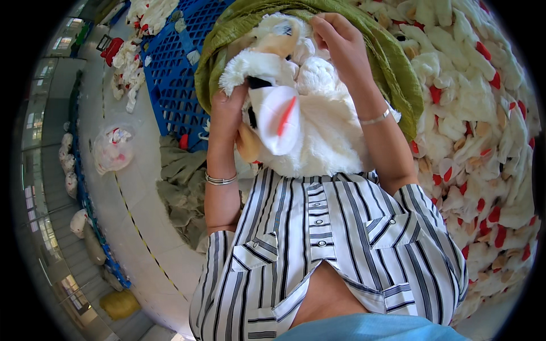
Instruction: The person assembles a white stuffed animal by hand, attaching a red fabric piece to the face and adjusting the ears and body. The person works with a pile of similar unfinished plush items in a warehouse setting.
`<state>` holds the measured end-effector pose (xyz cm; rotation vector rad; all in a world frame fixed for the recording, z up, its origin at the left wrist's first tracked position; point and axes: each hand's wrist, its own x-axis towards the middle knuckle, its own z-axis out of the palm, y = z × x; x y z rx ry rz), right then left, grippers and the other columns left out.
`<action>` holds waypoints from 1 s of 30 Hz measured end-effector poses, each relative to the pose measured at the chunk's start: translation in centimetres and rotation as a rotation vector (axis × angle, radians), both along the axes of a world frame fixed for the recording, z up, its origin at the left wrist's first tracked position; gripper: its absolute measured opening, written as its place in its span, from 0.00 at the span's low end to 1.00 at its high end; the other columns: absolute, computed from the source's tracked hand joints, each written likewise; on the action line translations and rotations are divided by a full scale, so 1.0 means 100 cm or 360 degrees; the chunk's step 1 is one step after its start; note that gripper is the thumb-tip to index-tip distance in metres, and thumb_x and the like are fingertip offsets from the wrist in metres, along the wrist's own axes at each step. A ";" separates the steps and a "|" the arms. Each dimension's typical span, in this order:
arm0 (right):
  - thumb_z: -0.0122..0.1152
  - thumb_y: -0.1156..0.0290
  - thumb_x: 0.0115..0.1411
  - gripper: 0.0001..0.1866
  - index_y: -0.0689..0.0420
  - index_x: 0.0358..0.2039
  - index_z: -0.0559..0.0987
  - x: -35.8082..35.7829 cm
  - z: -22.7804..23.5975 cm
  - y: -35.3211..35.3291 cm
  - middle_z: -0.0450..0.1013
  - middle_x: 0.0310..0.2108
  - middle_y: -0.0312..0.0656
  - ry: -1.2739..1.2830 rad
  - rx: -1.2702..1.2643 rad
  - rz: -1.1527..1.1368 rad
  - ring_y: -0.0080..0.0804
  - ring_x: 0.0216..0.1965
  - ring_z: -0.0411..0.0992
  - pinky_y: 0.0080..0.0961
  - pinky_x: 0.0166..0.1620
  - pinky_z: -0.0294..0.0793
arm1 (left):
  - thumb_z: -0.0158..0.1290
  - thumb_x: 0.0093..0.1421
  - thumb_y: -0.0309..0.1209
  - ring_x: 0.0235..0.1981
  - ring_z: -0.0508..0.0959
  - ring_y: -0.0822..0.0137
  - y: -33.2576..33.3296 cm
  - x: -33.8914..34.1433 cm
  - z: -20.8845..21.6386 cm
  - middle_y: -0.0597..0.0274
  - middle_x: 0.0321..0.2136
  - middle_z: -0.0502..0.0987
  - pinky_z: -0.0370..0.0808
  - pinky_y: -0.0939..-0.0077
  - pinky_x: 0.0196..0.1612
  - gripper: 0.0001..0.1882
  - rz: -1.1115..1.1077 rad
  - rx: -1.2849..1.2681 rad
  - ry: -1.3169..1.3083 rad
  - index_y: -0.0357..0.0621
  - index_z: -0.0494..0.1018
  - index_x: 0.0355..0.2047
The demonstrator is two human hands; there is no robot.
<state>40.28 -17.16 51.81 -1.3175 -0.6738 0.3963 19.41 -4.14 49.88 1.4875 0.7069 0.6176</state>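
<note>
Left hand (pixel 227 108) clasps limp white furry plush skin (pixel 327 119); right hand (pixel 339 37) curled, hold unclear; skin apparently unstuffed, unfinished.

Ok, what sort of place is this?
Probably a plush-toy workshop: a big heap of white plush pieces with red parts fills the right side, a green woven sack lies open ahead, and a white furry piece is in hand.
</note>
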 end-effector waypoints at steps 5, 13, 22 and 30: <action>0.62 0.49 0.59 0.26 0.66 0.29 0.81 -0.058 0.014 -0.041 0.72 0.19 0.41 -0.0408 -0.0607 0.0601 0.24 0.23 0.67 0.26 0.28 0.67 | 0.52 0.63 0.32 0.47 0.77 0.66 -0.008 0.005 0.004 0.58 0.47 0.78 0.71 0.74 0.50 0.21 0.0133 0.0149 -0.0101 0.32 0.72 0.53; 0.61 0.59 0.62 0.19 0.66 0.28 0.79 -0.073 0.006 -0.048 0.72 0.19 0.34 -0.0184 -0.0902 0.1003 0.17 0.21 0.66 0.19 0.25 0.66 | 0.54 0.61 0.26 0.39 0.78 0.72 -0.024 0.015 0.010 0.60 0.39 0.81 0.74 0.77 0.43 0.13 0.0171 0.0205 -0.0245 0.33 0.77 0.44; 0.55 0.60 0.66 0.19 0.64 0.28 0.81 -0.050 0.062 -0.077 0.75 0.20 0.37 0.0192 0.0081 0.0813 0.19 0.18 0.68 0.18 0.23 0.67 | 0.60 0.59 0.32 0.35 0.79 0.73 0.018 -0.014 0.019 0.60 0.39 0.81 0.76 0.77 0.41 0.17 0.0054 0.0225 -0.0167 0.35 0.76 0.46; 0.56 0.61 0.67 0.18 0.63 0.28 0.79 -0.075 0.071 -0.027 0.74 0.22 0.34 -0.0039 0.0119 0.1204 0.16 0.24 0.70 0.18 0.28 0.71 | 0.67 0.50 0.32 0.58 0.70 0.62 -0.024 -0.032 0.013 0.57 0.57 0.71 0.65 0.66 0.62 0.34 -0.0576 0.0692 -0.0038 0.42 0.69 0.58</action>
